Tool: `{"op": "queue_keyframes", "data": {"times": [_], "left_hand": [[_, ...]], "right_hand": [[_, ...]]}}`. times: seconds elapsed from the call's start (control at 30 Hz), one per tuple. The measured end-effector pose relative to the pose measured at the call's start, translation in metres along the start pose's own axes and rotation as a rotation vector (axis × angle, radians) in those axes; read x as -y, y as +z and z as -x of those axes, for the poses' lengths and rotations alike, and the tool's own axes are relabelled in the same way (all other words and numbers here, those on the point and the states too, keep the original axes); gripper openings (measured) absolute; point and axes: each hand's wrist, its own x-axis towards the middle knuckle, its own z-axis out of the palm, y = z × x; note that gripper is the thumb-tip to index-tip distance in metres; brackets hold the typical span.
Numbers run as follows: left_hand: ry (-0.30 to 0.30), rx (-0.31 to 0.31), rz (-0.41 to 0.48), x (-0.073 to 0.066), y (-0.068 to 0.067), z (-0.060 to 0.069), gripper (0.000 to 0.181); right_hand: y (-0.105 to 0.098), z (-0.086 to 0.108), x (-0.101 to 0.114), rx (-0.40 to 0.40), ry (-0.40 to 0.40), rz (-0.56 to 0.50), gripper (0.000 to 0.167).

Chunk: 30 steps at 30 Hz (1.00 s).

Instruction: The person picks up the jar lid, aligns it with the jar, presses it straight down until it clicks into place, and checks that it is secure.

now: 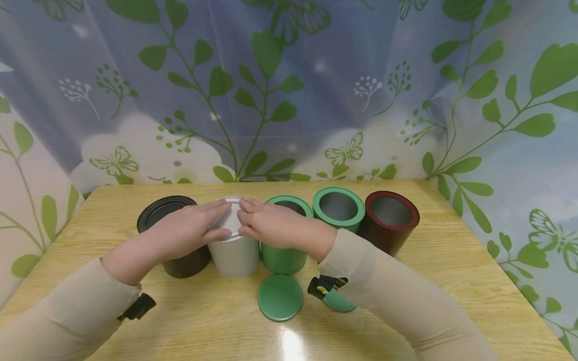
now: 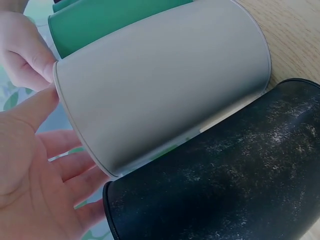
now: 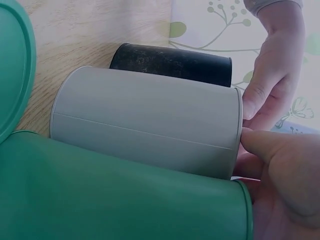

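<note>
A white can (image 1: pixel 236 258) stands upright with a white lid (image 1: pixel 231 220) on its top. My left hand (image 1: pixel 194 223) lies over the lid's left side, fingers extended and touching it. From the right, my right hand (image 1: pixel 271 220) rests on the same lid, its fingers nearly meeting the left ones. In both wrist views the hands stay at the top end of the white can (image 2: pixel 160 85) (image 3: pixel 145 120). Left of it is a black can (image 1: pixel 185 263), its top partly behind my left hand. A green can (image 1: pixel 283 258), without a lid, stands right of it, partly under my right forearm.
Further right stand a second lidless green can (image 1: pixel 316 206) and a lidless dark red can (image 1: pixel 381 238). One green lid (image 1: pixel 280 298) lies flat in front of the row on the wooden table (image 1: pixel 217 321). Another green lid (image 1: pixel 338 302) is partly hidden by my right sleeve.
</note>
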Motion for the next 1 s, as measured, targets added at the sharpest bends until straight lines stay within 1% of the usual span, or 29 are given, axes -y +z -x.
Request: {"op": "queue_keyframes", "data": {"times": [0.2,0.33,0.4,0.47,0.57,0.63,0.7,0.77,0.87,1.0], "left_hand": [[-0.012,0.012,-0.026,-0.003,-0.002,-0.001,0.057],[-0.018,0.015,-0.029,-0.003,0.000,-0.001,0.057],[-0.013,0.007,-0.023,-0.002,0.001,-0.001,0.056],[-0.007,-0.003,-0.018,0.000,0.003,0.000,0.055],[-0.002,-0.016,-0.007,0.001,0.005,0.002,0.055],[-0.006,-0.019,0.009,0.001,0.005,0.003,0.057],[-0.017,-0.021,0.026,0.002,0.005,0.004,0.059],[-0.024,-0.023,0.043,0.003,0.005,0.005,0.060],[-0.019,-0.025,0.062,0.004,0.009,0.006,0.058],[-0.013,-0.006,0.069,0.003,0.012,0.008,0.056]], "right_hand": [[-0.002,0.000,0.002,0.019,-0.007,0.015,0.050],[-0.003,0.000,0.002,0.025,-0.002,-0.001,0.049],[-0.003,0.000,0.002,0.024,-0.002,-0.010,0.047],[-0.003,-0.001,0.002,0.017,-0.004,-0.010,0.044],[-0.003,-0.002,0.002,-0.002,-0.017,-0.007,0.035],[-0.003,-0.003,0.002,-0.011,-0.024,-0.004,0.029],[-0.004,-0.004,0.002,-0.011,-0.029,-0.002,0.028],[-0.005,-0.005,0.003,0.002,-0.024,0.005,0.030],[-0.006,-0.004,0.005,0.038,0.008,0.014,0.040],[-0.003,-0.004,0.010,0.071,0.051,0.087,0.052]]}}
